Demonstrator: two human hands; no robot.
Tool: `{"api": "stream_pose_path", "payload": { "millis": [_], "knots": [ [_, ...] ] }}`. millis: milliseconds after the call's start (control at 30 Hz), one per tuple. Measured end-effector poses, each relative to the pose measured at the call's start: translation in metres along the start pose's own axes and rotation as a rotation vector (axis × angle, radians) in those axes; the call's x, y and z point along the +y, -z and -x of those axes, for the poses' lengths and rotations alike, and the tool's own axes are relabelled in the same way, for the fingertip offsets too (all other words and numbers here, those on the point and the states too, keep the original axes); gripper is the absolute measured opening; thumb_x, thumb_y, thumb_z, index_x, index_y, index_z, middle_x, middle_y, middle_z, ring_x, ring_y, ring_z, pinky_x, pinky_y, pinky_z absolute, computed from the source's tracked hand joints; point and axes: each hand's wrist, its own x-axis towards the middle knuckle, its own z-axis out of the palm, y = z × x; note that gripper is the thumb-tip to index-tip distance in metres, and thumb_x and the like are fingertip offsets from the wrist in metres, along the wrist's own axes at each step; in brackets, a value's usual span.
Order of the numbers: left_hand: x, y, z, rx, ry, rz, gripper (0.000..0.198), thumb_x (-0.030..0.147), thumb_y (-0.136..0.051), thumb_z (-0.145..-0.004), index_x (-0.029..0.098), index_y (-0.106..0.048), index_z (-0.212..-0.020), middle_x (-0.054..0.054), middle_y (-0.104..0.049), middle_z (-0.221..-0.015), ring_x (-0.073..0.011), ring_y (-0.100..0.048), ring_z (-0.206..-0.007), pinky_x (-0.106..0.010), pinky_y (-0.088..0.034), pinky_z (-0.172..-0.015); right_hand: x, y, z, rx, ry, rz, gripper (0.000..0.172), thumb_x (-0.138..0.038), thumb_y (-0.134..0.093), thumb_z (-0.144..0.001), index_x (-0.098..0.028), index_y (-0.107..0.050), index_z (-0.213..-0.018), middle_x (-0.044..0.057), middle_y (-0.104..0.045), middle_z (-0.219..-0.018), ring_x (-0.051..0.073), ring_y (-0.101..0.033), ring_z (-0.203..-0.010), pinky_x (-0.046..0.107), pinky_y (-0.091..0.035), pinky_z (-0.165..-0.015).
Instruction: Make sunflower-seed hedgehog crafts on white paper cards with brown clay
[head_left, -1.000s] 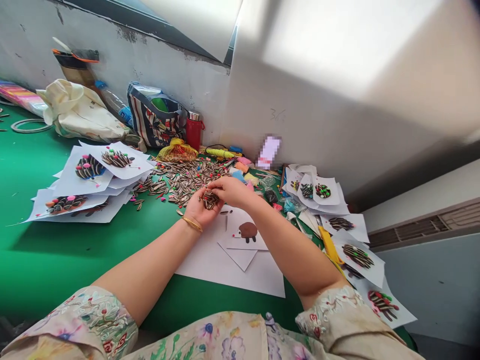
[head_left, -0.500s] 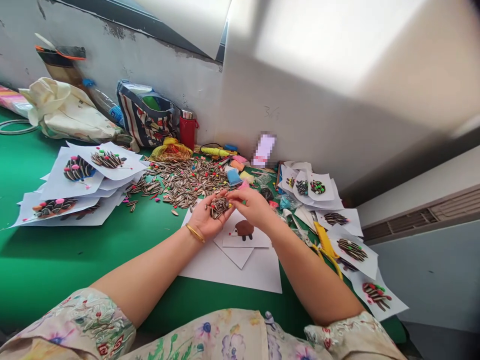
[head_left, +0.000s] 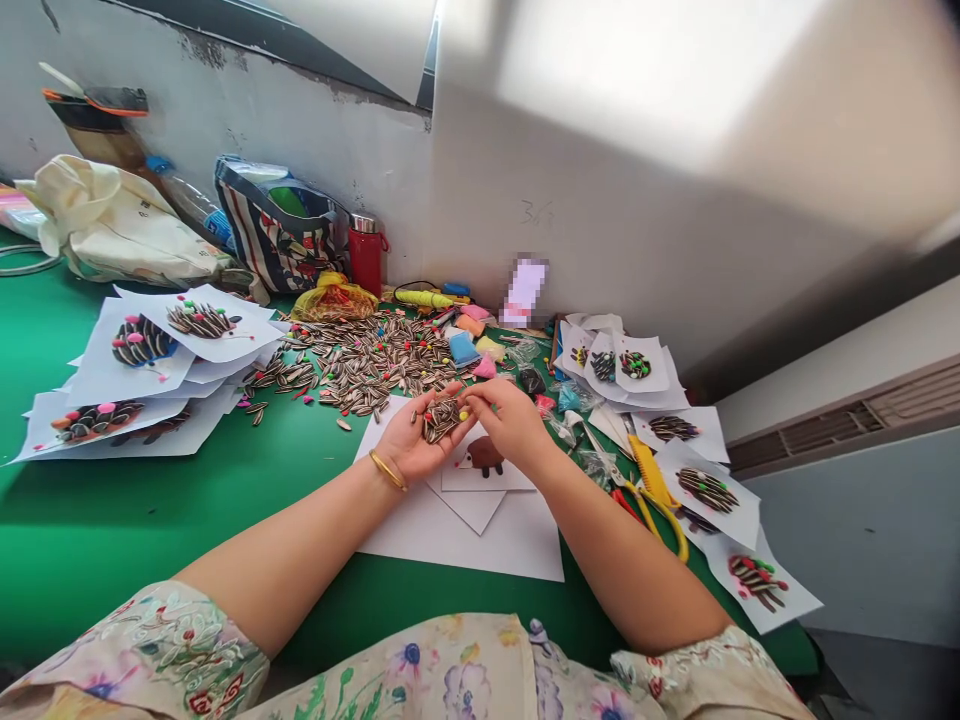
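My left hand (head_left: 416, 440) is cupped palm-up above the white paper, holding a small heap of striped sunflower seeds (head_left: 441, 418). My right hand (head_left: 504, 415) is beside it, its fingertips pinched at the edge of that heap. Just below the hands lies a small white card with a brown animal shape (head_left: 485, 456), resting on a larger white sheet (head_left: 480, 535). A big loose pile of sunflower seeds (head_left: 367, 358) is spread on the green table (head_left: 112, 520) behind my hands.
Finished seed pictures on white cards lie stacked at left (head_left: 142, 345) and at right (head_left: 705, 490). Yellow-handled scissors (head_left: 660, 495), coloured clay bits (head_left: 469, 345), a red flask (head_left: 366, 255), a striped bag (head_left: 277, 225) and a cloth bag (head_left: 112, 225) line the wall.
Both hands drew back from the big seed pile toward me, the left palm carrying seeds, and now sit over the brown animal card. The view shifted slightly right.
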Motion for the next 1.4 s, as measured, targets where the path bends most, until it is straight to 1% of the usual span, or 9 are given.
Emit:
{"api": "stream_pose_path", "payload": {
  "millis": [167, 267, 367, 600, 700, 833, 1000, 1200, 1400],
  "knots": [
    [0.0, 0.002, 0.0, -0.043, 0.028, 0.033, 0.031, 0.023, -0.042, -0.098, 0.011, -0.064, -0.117, -0.019, -0.069, -0.118, -0.0294, -0.067, -0.114, -0.043, -0.06, -0.092, 0.009, 0.009, 0.008, 0.083, -0.213, -0.439, 0.02, -0.035, -0.052, -0.091, -0.02, -0.064, -0.09, 0.002, -0.068, -0.081, 0.015, -0.063, -0.076, 0.03, -0.05, -0.076],
    [0.001, 0.003, 0.0, -0.013, 0.026, 0.027, 0.03, 0.02, -0.043, -0.097, 0.011, -0.064, -0.117, -0.017, -0.069, -0.12, -0.0292, -0.063, -0.12, -0.042, -0.059, -0.094, 0.021, 0.013, 0.018, 0.094, -0.352, -0.578, 0.027, -0.041, -0.062, -0.084, -0.019, -0.068, -0.097, 0.002, -0.069, -0.079, 0.015, -0.062, -0.074, 0.032, -0.05, -0.075],
    [0.003, 0.004, -0.002, 0.016, 0.005, 0.015, 0.028, 0.019, -0.045, -0.096, 0.01, -0.064, -0.114, -0.017, -0.07, -0.118, -0.0289, -0.063, -0.12, -0.04, -0.059, -0.094, 0.033, 0.015, 0.03, 0.078, -0.43, -0.665, 0.034, -0.043, -0.067, -0.078, -0.018, -0.07, -0.101, 0.004, -0.07, -0.082, 0.016, -0.063, -0.077, 0.032, -0.049, -0.075],
    [0.004, 0.007, -0.007, 0.047, -0.028, -0.028, 0.027, 0.018, -0.047, -0.095, 0.01, -0.065, -0.114, -0.016, -0.072, -0.112, -0.0273, -0.067, -0.114, -0.04, -0.059, -0.093, 0.049, 0.016, 0.049, 0.151, -0.518, -0.705, 0.031, -0.038, -0.076, -0.068, -0.019, -0.072, -0.092, 0.003, -0.072, -0.08, 0.017, -0.064, -0.077, 0.031, -0.049, -0.075],
    [0.004, 0.007, -0.009, 0.062, -0.037, -0.035, 0.028, 0.02, -0.046, -0.096, 0.01, -0.064, -0.116, -0.016, -0.073, -0.11, -0.0267, -0.068, -0.111, -0.04, -0.059, -0.092, 0.05, 0.015, 0.052, 0.122, -0.496, -0.659, 0.027, -0.038, -0.077, -0.067, -0.019, -0.072, -0.086, 0.004, -0.073, -0.083, 0.018, -0.065, -0.079, 0.032, -0.05, -0.075],
    [0.003, 0.006, -0.009, 0.075, -0.045, -0.043, 0.03, 0.021, -0.043, -0.098, 0.01, -0.063, -0.117, -0.016, -0.073, -0.109, -0.0261, -0.069, -0.108, -0.041, -0.059, -0.091, 0.046, 0.008, 0.055, 0.027, -0.412, -0.502, 0.016, -0.029, -0.07, -0.073, -0.02, -0.073, -0.085, 0.004, -0.074, -0.087, 0.019, -0.067, -0.081, 0.033, -0.052, -0.075],
    [0.002, 0.006, -0.01, 0.094, -0.037, -0.072, 0.03, 0.02, -0.043, -0.097, 0.009, -0.064, -0.115, -0.017, -0.072, -0.11, -0.0261, -0.069, -0.107, -0.041, -0.059, -0.092, 0.037, -0.002, 0.056, -0.059, -0.312, -0.22, 0.015, -0.014, -0.06, -0.078, -0.021, -0.072, -0.082, 0.001, -0.073, -0.082, 0.015, -0.063, -0.069, 0.028, -0.048, -0.064],
    [0.001, 0.007, -0.01, 0.095, -0.028, -0.065, 0.03, 0.021, -0.043, -0.097, 0.009, -0.065, -0.114, -0.016, -0.072, -0.109, -0.0263, -0.07, -0.106, -0.042, -0.058, -0.093, 0.032, -0.009, 0.053, -0.094, -0.059, -0.084, 0.022, -0.006, -0.06, -0.083, -0.023, -0.072, -0.075, -0.001, -0.074, -0.082, 0.015, -0.064, -0.082, 0.029, -0.047, -0.079],
    [0.001, 0.008, -0.011, 0.085, -0.021, -0.06, 0.029, 0.021, -0.044, -0.097, 0.009, -0.065, -0.113, -0.016, -0.072, -0.108, -0.0265, -0.07, -0.106, -0.041, -0.059, -0.092, 0.033, -0.013, 0.053, -0.109, -0.011, 0.012, 0.021, -0.006, -0.061, -0.085, -0.023, -0.071, -0.078, 0.0, -0.073, -0.081, 0.017, -0.064, -0.082, 0.03, -0.047, -0.081]
  ]
}}
